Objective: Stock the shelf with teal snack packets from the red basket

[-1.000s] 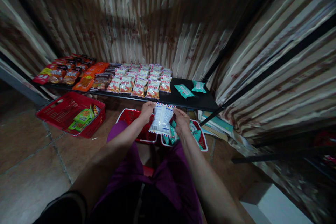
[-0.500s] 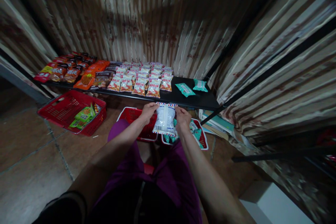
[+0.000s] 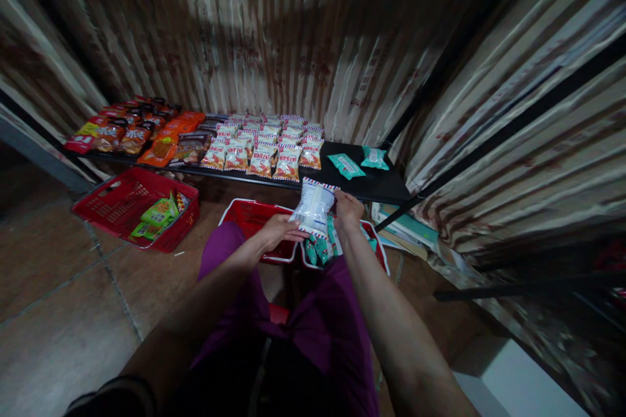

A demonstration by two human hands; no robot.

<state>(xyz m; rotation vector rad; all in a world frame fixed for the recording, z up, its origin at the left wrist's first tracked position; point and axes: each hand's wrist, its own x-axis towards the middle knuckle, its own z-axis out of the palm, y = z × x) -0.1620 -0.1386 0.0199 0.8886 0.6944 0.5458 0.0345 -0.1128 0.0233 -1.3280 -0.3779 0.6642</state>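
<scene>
My right hand (image 3: 348,210) is closed on the top right corner of a white snack packet (image 3: 313,207) with a red and blue striped edge, held upright below the front edge of a low black shelf (image 3: 372,187). My left hand (image 3: 280,230) touches the packet's lower left corner, its fingers stretched forward and partly closed on it. Under my hands sit two red baskets (image 3: 249,215), the right one holding teal packets (image 3: 320,249). Rows of matching white and red packets (image 3: 267,143) lie on the shelf ahead.
Orange and dark snack packets (image 3: 147,133) fill the shelf's left part; two teal packets (image 3: 359,163) lie at its right. A red basket (image 3: 122,205) with green packets stands on the tiled floor at left. Striped curtains surround the nook. Books (image 3: 405,228) lie under the shelf's right end.
The packet has risen and moved a little right with my right hand. My left hand slid from the packet's top left corner down to its lower left corner.
</scene>
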